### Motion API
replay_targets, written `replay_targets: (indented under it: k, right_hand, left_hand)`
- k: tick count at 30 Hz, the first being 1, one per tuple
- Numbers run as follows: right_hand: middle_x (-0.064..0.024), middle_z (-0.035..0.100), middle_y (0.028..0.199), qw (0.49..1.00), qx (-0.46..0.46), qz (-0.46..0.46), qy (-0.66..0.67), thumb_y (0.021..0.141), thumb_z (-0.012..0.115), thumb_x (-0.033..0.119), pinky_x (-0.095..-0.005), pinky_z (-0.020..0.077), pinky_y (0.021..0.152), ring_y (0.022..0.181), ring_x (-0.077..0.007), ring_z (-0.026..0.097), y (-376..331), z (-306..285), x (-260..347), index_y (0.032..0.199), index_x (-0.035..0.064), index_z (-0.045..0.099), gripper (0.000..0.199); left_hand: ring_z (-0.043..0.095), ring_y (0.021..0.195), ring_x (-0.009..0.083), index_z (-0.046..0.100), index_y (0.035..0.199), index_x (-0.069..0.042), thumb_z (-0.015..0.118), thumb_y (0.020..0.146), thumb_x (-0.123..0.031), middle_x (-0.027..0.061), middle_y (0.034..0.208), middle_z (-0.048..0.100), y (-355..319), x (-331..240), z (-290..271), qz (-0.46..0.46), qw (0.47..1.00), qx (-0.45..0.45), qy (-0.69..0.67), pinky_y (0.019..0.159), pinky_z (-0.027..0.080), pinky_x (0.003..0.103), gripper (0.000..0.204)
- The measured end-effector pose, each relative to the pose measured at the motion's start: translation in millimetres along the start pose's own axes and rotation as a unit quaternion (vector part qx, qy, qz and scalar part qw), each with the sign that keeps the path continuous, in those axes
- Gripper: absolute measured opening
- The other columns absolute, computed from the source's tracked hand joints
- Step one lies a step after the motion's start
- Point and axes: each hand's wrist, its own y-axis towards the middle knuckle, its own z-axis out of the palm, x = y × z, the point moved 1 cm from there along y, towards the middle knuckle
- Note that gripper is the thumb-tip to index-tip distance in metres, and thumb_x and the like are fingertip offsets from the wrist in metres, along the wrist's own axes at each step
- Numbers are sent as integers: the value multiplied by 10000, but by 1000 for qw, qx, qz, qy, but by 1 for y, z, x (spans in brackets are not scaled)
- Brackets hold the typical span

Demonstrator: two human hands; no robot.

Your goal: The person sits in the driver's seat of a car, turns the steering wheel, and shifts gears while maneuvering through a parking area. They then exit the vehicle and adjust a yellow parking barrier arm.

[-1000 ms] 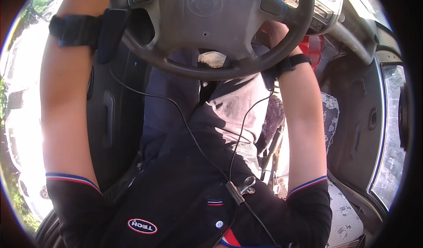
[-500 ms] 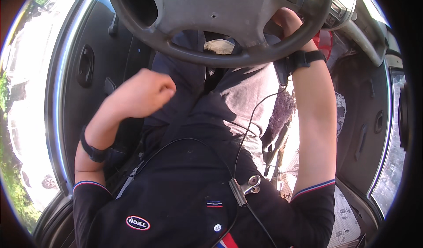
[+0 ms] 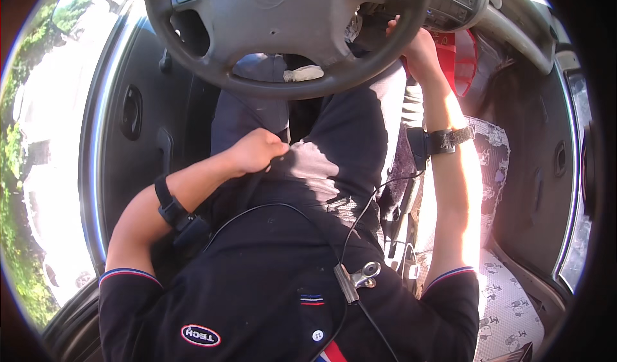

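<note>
My left hand (image 3: 260, 151) is held closed above my lap, with the thumb side toward the middle. Nothing shows in it. My right hand (image 3: 421, 45) reaches up beside the lower right of the steering wheel (image 3: 283, 90). The wheel's rim crosses in front of its fingers, so only fingertips show past it, near the steering column. What those fingers touch, if anything, is hidden. Both wrists wear black straps, the right one (image 3: 447, 141) with a box and a cable. A silver bulldog clip (image 3: 347, 283) holds the cable on my dark shirt (image 3: 257, 285).
At the left is the dark car door (image 3: 132, 111), with bright daylight outside. A red bag (image 3: 455, 56) lies beyond my right forearm. The patterned passenger seat (image 3: 508, 304) and the far door (image 3: 546, 188) are at the right. The dashboard (image 3: 459, 2) spans the upper right.
My left fist has moved right and slightly down, over my lap. My right hand has come back a little toward me. The wheel appears farther left as the view has shifted.
</note>
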Motion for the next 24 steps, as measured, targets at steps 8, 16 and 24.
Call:
replay_targets:
  k: [8,16,24]
  right_hand:
    - [-47,683,884,999,-32,-26,-33,965,616,334,-271,491,703,827,-117,637,-28,-27,10,1029,10,687,338]
    - [-62,675,857,939,-98,-107,-311,941,615,241,-300,491,733,778,-148,610,-99,-86,-17,1041,-5,660,270]
    - [-88,702,895,879,-114,64,-458,927,620,424,-395,489,814,898,-238,649,-176,-95,-79,1042,89,704,364]
  left_hand:
    - [435,560,-6,632,1021,9,658,863,-83,-74,620,523,-115,-84,-57,173,981,56,-70,522,321,180,184]
    - [656,759,130,613,1186,79,581,891,-26,53,739,668,-127,-38,-138,34,906,-346,240,745,518,267,316]
    - [618,1069,158,618,1245,7,500,938,11,102,1164,652,-89,-115,-188,475,721,-496,89,837,486,267,329]
